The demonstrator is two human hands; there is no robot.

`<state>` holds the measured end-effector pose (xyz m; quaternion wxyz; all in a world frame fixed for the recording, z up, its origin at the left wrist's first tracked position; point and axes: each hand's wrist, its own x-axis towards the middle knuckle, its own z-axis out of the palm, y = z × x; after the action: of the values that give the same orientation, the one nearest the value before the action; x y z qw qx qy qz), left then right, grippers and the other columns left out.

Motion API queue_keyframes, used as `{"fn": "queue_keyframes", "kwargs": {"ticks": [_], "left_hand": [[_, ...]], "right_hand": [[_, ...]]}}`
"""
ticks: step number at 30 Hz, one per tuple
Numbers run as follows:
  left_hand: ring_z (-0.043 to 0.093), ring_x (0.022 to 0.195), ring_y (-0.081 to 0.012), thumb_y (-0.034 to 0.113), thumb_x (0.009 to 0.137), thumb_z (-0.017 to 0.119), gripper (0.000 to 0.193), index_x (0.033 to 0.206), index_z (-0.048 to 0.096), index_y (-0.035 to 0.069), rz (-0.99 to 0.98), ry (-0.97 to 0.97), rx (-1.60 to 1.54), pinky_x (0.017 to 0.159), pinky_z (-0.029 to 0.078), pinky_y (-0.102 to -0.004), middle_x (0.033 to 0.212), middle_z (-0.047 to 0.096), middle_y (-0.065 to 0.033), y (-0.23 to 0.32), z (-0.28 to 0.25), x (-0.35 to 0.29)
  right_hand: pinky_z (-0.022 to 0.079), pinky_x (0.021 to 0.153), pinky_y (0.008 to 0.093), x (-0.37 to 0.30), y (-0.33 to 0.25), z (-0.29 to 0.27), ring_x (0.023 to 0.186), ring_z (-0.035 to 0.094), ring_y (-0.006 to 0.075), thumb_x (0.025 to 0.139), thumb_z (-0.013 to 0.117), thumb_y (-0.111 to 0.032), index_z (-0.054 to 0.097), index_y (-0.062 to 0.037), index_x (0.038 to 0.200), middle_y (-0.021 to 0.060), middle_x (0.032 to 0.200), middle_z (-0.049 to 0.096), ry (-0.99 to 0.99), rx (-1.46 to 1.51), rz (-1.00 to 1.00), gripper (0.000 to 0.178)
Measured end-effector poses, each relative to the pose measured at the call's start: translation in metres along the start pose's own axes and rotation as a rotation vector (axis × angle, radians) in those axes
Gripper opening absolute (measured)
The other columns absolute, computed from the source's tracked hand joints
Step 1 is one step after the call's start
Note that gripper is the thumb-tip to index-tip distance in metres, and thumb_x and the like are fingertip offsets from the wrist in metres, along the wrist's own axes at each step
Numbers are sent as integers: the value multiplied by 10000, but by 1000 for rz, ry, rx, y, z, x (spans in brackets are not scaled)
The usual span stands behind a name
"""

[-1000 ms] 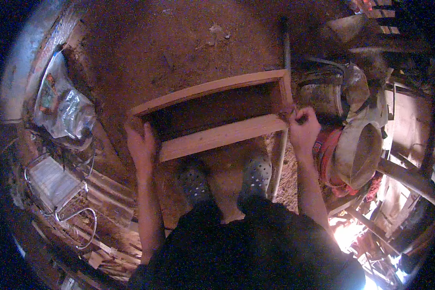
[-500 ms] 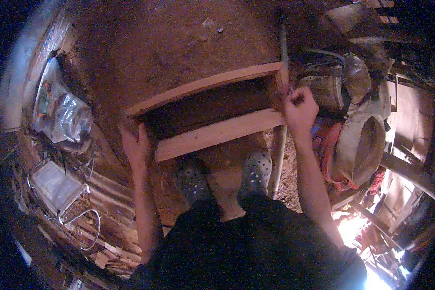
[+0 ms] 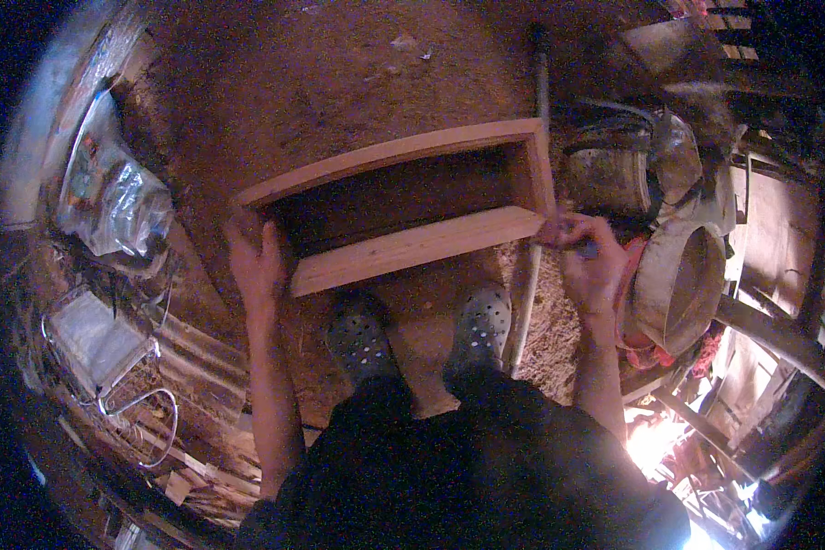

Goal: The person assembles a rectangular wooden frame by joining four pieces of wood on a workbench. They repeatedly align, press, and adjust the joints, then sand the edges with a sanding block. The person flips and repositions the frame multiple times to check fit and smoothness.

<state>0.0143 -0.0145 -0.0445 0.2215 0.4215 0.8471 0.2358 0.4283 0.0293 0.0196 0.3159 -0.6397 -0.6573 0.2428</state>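
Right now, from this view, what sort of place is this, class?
Probably a rough workshop or shed: the floor looks like bare earth, wood scraps lie at lower left, and an unpainted wooden frame is mid-view.

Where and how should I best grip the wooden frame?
Likely grip the wooden frame by its short ends, left hand from the left, right hand from the right: it is long, narrow and roughly crosswise, so that should balance it.

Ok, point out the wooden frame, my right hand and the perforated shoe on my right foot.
Wooden frame [image 3: 417,249]: head view, middle of the near board.
Right hand [image 3: 593,263]: head view, back of the hand.
Perforated shoe [image 3: 484,323]: head view, top, toward the toe.
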Motion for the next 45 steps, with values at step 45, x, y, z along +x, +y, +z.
{"fn": "queue_keyframes", "kwargs": {"ticks": [45], "left_hand": [[330, 1331, -392, 304, 877, 600, 695, 1370, 309, -90, 61, 31, 118, 1096, 274, -392, 1414, 351, -283, -20, 6, 5]], "right_hand": [[481, 881, 434, -17, -19, 10, 972, 586, 349, 753, 616, -104, 593, -155, 1214, 163, 1090, 616, 28, -357, -64, 465]]}}
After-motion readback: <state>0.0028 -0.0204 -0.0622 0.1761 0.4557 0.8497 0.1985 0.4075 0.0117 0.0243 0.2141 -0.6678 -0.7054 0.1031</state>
